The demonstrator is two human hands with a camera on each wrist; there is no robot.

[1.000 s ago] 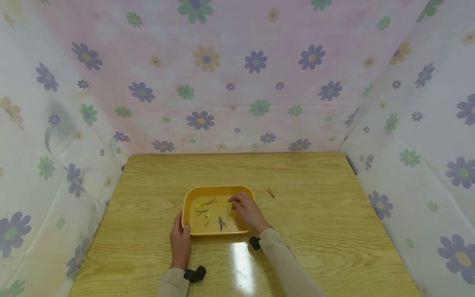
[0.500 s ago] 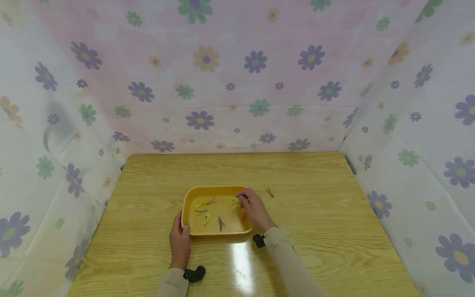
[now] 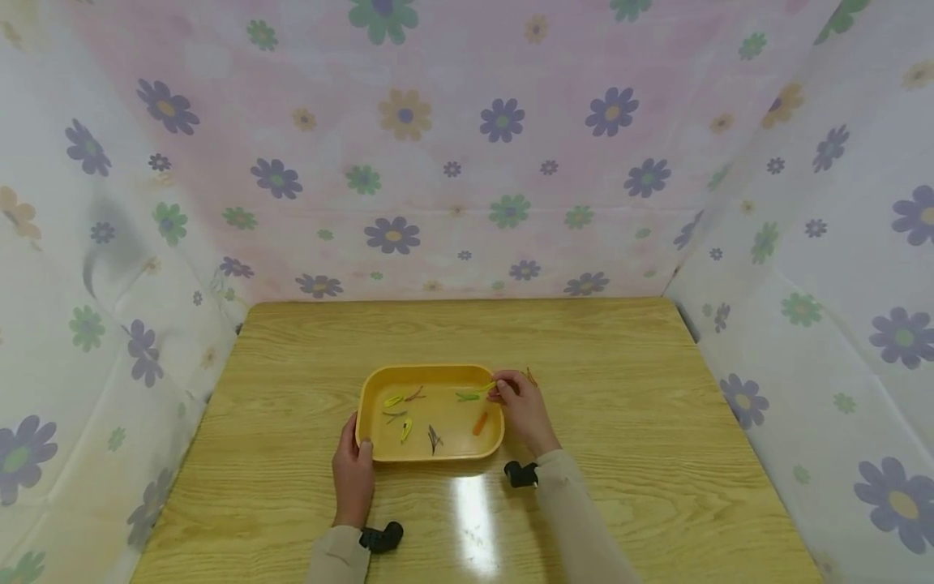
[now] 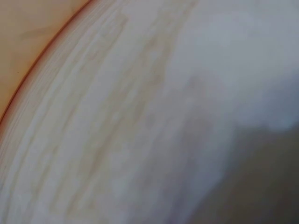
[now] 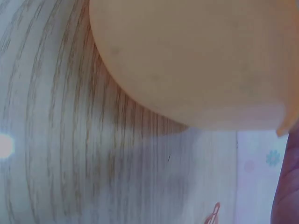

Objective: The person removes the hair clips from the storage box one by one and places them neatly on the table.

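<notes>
"What do you see around the work from your end?"

"From my remote head view, a shallow yellow tray (image 3: 447,412) sits on the table. Loose clips lie in it: yellow, grey, brownish and dark ones to the left and middle, a green clip (image 3: 467,397) and an orange clip (image 3: 480,423) towards the right. Outside, just beyond the right hand (image 3: 527,412), is an orange-red clip (image 3: 531,377)."

"Anything in the way?"

"That hand partly covers the outside clip for me. In my right wrist view, the tray's pale side fills much of the picture; my left wrist view is mostly blur."

"And the hands?"

"The right one pinches a thin yellow clip (image 3: 490,387) at the tray's right end. The left hand (image 3: 353,466) grips the tray's left near corner, thumb at the rim. I see beige sleeves (image 3: 584,507) and a black device (image 3: 521,474) at each wrist."

"Surface and room?"

"A wood-grain table (image 3: 620,422), with a bright patch of glare (image 3: 474,519) near the front. Flower-printed cloth (image 3: 438,89) hangs behind and on both sides, pinkish at the back, whiter at the sides."
</notes>
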